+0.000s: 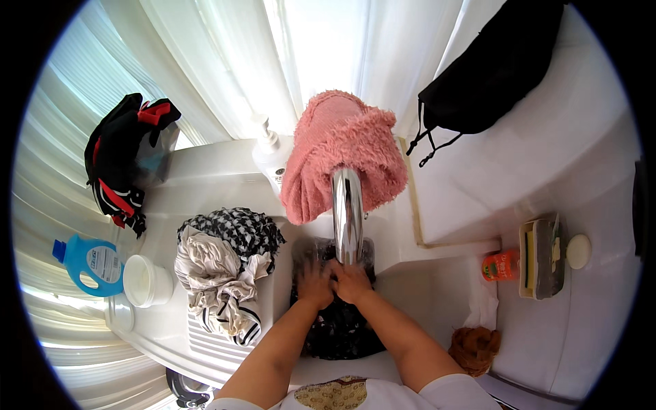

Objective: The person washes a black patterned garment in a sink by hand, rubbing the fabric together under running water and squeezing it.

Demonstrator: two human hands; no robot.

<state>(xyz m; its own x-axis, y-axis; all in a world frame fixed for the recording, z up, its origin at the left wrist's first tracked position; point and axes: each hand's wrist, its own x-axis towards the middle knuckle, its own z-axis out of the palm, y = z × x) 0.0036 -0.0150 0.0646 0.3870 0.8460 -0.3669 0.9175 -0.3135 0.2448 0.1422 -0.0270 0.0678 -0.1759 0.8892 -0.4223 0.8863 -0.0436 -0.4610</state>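
Where one chrome faucet (348, 212) reaches down into the white sink (417, 294), two hands meet over one dark, light-flecked cloth (345, 331), the left hand (315, 283) palm down with its fingers spread on it, the right hand (350, 281) just beside, its fingertips partly behind the spout, so I cannot tell whether it pinches any fabric. This cloth lies in the sink below the spout, its long axis running from the faucet toward the person's body, the wider visible end nearest the white shirt (437, 396). One pink fluffy towel (342, 137) is draped around the faucet's base. Left of the sink, two bunched fabrics sit together: one black-and-white patterned (236, 229), one pale with dark stripes (212, 273). Of the containers, one blue jug (96, 265) with a capped neck stands beside one white tub (157, 287) whose contents I cannot make out; one white pump bottle (266, 147) stands near the towel, and one orange container (501, 266) is beside one caddy (543, 290) holding a yellow-and-dark sponge (529, 256). Near the caddy is one round white object (579, 251), and lower down, one brown cloth (473, 348).
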